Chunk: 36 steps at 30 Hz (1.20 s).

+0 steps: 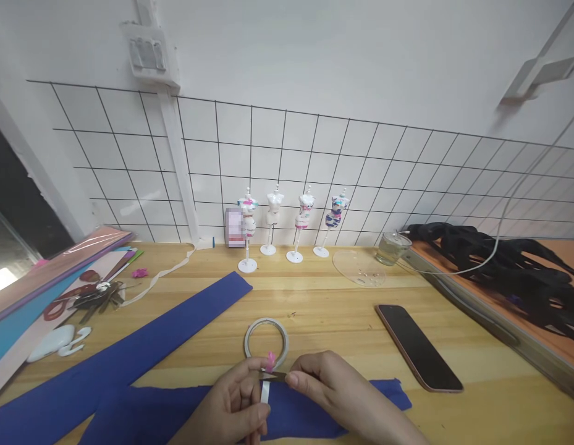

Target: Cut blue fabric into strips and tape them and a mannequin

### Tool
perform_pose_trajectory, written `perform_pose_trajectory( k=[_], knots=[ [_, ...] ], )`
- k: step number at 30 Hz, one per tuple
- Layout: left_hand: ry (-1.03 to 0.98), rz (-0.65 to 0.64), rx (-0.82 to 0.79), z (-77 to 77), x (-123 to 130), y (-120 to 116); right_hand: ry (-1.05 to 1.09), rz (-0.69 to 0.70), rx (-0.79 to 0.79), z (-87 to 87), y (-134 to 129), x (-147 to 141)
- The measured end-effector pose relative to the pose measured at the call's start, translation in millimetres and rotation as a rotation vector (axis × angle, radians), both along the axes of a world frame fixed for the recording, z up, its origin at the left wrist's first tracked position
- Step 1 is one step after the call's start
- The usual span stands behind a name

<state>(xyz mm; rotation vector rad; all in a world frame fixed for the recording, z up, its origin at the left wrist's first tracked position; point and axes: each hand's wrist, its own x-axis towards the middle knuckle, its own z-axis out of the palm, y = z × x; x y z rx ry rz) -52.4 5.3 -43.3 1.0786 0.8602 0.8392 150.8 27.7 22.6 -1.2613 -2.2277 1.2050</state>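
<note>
My left hand [233,402] is closed at the bottom centre, with a narrow white tape strip [265,392] pinched in its fingers. At the upper end of the strip shows a small pink piece [270,360]. From the right, my right hand [333,389] grips dark metal tweezers [278,376], whose tips reach across the strip beside my left fingertips. Most of the tweezers is hidden in the fingers. Just behind the hands lies a roll of tape [287,340]. Beneath them is dark blue fabric [305,411].
Several small white mannequins [305,213] stand along the wall. A phone [419,346] lies at right, near a glass [392,248] and a clear disc [356,269]. At left are a blue fabric strip [175,330], keys [99,296], earphones [59,342] and coloured sheets [18,334].
</note>
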Motion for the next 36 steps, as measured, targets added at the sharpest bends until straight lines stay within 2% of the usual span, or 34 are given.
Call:
perform_pose_trajectory(
  k=[7, 22, 28, 31, 36],
  knots=[
    [0.035, 0.016, -0.006, -1.5, -0.8, -0.8, -0.003, -0.023, 0.052, -5.0, 1.1, -2.5],
    [0.032, -0.007, 0.005, 1.7, -2.2, 0.6, -0.06, -0.017, 0.008, -4.6, 0.1, 2.5],
    [0.216, 0.158, 0.141, 3.3, -2.2, 3.4, -0.044, -0.023, 0.071, 2.3, -2.8, -2.2],
    [0.222, 0.168, 0.097, 3.8, -1.6, 7.0, -0.067, -0.004, 0.099, 1.5, -4.5, -3.9],
    [0.241, 0.101, -0.015, 2.7, -1.3, 10.3, -0.149, 0.024, 0.154, -3.3, -5.4, -5.5]
  ],
)
